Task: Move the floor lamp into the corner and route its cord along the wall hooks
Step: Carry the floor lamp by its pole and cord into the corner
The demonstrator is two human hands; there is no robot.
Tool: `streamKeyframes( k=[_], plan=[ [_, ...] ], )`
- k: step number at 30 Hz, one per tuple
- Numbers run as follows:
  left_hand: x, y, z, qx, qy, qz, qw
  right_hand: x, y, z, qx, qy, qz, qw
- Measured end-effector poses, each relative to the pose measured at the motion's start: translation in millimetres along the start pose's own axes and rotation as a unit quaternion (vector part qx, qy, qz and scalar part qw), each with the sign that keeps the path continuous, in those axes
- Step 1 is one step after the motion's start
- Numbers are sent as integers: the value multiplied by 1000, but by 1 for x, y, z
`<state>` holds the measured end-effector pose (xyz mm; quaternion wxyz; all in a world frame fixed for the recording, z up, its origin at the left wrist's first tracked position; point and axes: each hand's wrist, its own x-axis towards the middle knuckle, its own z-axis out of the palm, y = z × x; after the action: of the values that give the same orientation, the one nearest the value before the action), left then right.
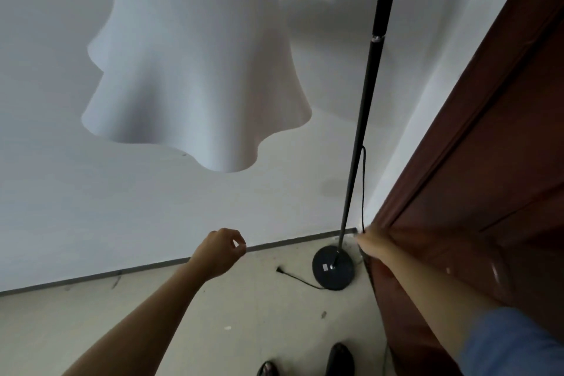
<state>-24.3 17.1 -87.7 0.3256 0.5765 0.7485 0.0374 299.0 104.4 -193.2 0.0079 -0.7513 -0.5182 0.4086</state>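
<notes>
One lamp stood in the corner, its white wavy shade [195,70] filling the upper left of the view, with the black cap at its top cut off by the frame. Right of it rose the thin black pole [363,119], down to a round black base [333,268] on the floor [189,323], close to where the grey wall [55,177] met a brown door [488,177]. The base carried a small pale label, too small to read. A black cord [363,189] hung down beside the pole toward the right hand [364,236]; that hand was mostly hidden at the door's edge, so whether it gripped the cord could not be told. More cord lay on the floor left of the base, ending in a plug [279,269]. The left hand [222,250] hovered near the skirting, thumb and forefinger pinched together, the rest loosely curled, nothing visible in it. Two dark shoes [338,359] showed at the bottom edge.
</notes>
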Motion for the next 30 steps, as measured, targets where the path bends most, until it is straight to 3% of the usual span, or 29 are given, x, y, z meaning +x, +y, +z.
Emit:
streamKeyframes(
  k=[5,8,14,17,22,25,30],
  plan=[
    [-1,-23,-3,3,-15,9,1000,-27,-13,12,140,-91,40,985],
    [1,-37,-5,-5,-26,6,1000,-48,-48,-9,345,-94,20,934],
    [9,-32,3,-63,-62,37,995,-101,-95,-57,538,-136,-42,831],
    [7,-9,14,-67,-106,105,987,-128,-109,-80,586,-159,-72,792],
    [12,24,31,-30,-138,148,979,-159,-121,-113,617,-160,-94,765],
    [16,26,36,-35,-157,115,980,-168,-119,-134,633,-153,-102,752],
    [17,-24,22,-54,-126,41,990,-168,-94,-168,702,-82,-104,700]
  ],
)
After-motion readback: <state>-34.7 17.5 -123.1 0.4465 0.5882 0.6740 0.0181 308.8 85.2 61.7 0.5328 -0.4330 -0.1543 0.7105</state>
